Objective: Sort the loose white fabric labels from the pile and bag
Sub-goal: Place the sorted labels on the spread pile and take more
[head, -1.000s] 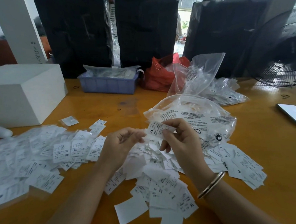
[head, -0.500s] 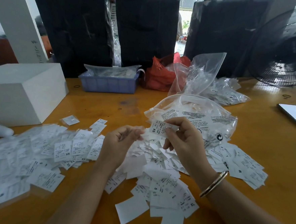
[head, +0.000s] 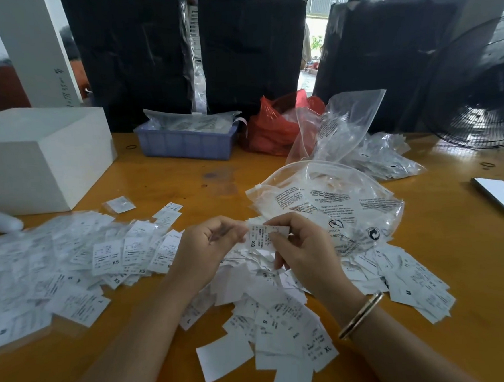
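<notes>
A loose pile of white fabric labels (head: 271,314) lies on the wooden table in front of me. My right hand (head: 304,248) pinches a small stack of XS labels (head: 261,235) above the pile. My left hand (head: 207,250) is curled beside it, its fingertips meeting the left edge of that stack. A clear printed plastic bag (head: 335,203) with labels inside lies just behind my hands. A spread of sorted labels (head: 71,263), many marked XS, covers the table at the left.
A white box (head: 39,158) stands at the back left, a blue tray (head: 187,141) and a red bag (head: 273,126) behind. More clear bags (head: 360,141) sit at the back right. A phone (head: 501,195) lies at the right edge, a fan (head: 482,91) beyond it.
My hands have drawn closer together; my left fingertips now touch the XS stack that my right hand holds. The stack has shifted slightly left.
</notes>
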